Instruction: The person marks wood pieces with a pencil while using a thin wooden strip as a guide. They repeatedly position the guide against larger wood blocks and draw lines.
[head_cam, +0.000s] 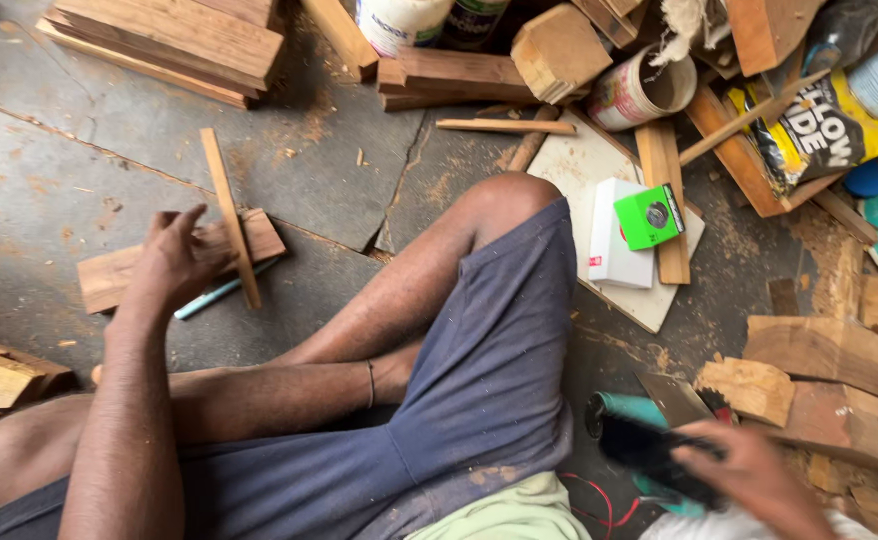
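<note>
My left hand (174,262) rests with spread fingers on a flat wooden block (109,275) lying on the stone floor. It touches a thin wooden strip (229,212) laid across that block. A light blue pen (221,292) lies just under the block's edge. At the lower right, my right hand (749,480) grips the dark handle of a teal power tool (631,412) with a metal plate. The hand and tool are blurred. I sit cross-legged in blue shorts.
Stacked planks (174,40) lie at the top left. Offcuts, a can (641,92) and a yellow bag (829,125) crowd the top right. A white box (614,235) and green tape measure (649,215) sit on a pale board. Wood chunks (819,350) lie right.
</note>
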